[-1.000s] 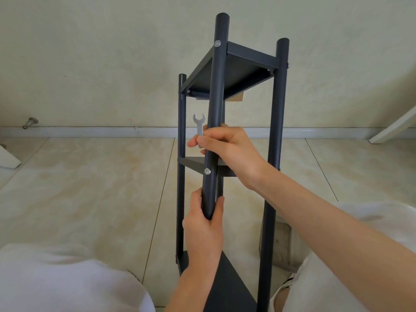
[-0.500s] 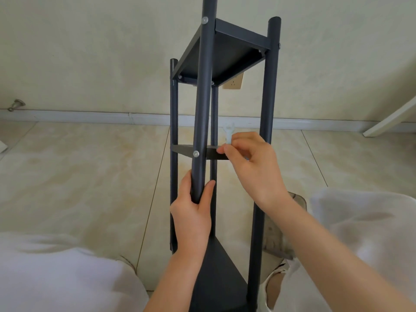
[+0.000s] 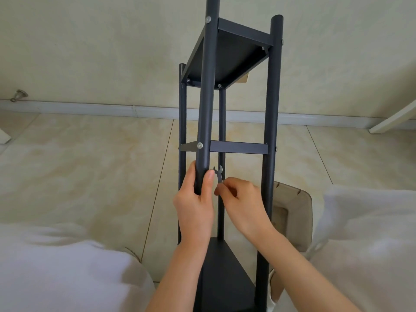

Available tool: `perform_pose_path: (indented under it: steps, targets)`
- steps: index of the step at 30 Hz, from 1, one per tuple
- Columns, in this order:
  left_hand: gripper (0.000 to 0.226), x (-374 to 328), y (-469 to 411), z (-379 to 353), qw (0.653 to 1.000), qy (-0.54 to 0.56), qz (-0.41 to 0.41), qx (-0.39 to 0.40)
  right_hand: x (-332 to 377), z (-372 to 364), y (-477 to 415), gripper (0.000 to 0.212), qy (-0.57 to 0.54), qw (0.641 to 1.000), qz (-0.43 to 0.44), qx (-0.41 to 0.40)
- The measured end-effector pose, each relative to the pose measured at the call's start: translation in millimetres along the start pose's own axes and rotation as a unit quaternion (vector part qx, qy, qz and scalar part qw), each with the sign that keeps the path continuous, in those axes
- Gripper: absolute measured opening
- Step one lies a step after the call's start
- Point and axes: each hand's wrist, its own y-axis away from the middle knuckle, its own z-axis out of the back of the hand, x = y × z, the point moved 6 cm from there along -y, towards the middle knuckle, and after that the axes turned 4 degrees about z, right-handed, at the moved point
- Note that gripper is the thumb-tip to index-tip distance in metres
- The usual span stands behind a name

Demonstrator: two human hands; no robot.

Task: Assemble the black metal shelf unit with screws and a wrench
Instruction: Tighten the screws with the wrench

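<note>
1. White-clad knees are seen low on either side of both grips. The black metal shelf unit is placed between them.
2. The bottom shelf is seen below the grips, between the forearms.
3. The left grip is clenched around the front post, with the thumb laid on the post's right side and the fingers on its left.
4. The right grip is held just right of the left grip. The lower end of a small wrench is pinched in its fingertips. The wrench's open end is pointed up, just beside the left thumb tip. Contact with the post cannot be told.
5. Just above the grips, the middle shelf rail is seen, with a screw seated in the front post at that level.
6. Behind the shelf's right-hand post, right of the right grip, a tan seat-like object is partly hidden.
7. Well above the grips, the top shelf is fixed between the posts.
8. Beyond, a tiled floor, a baseboard and a plain wall are seen. A door stop is mounted far left.
</note>
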Motion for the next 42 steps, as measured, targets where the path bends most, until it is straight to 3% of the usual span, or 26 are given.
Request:
perform_pose_path:
  steps: [6, 12, 29, 34, 42]
  targets:
    - [0.064, -1.0, 1.9, 3.0, 1.000, -0.004, 0.003, -0.005, 7.2, 3.7, -17.6, 0.027, -0.029, 0.999, -0.032, -0.011]
    - [0.074, -0.1, 1.1, 3.3, 1.000, 0.004, 0.011, -0.002, 21.3, 9.9, -34.4, 0.027, -0.016, 1.000, -0.002, -0.013]
    - [0.057, 2.1, -0.5, 3.6, 1.000, 0.005, -0.013, -0.014, 22.3, 0.4, -45.7, 0.028, -0.021, 0.999, 0.043, -0.024]
    - [0.045, 7.4, -1.8, 6.3, 1.000, 0.002, -0.008, -0.025, 21.2, -10.5, -47.0, 0.030, -0.031, 0.993, 0.091, -0.073]
    - [0.055, 11.9, -2.5, 8.5, 0.999, 0.014, 0.002, -0.037, 22.6, -20.3, -51.8, 0.030, -0.008, 0.980, 0.156, -0.127]
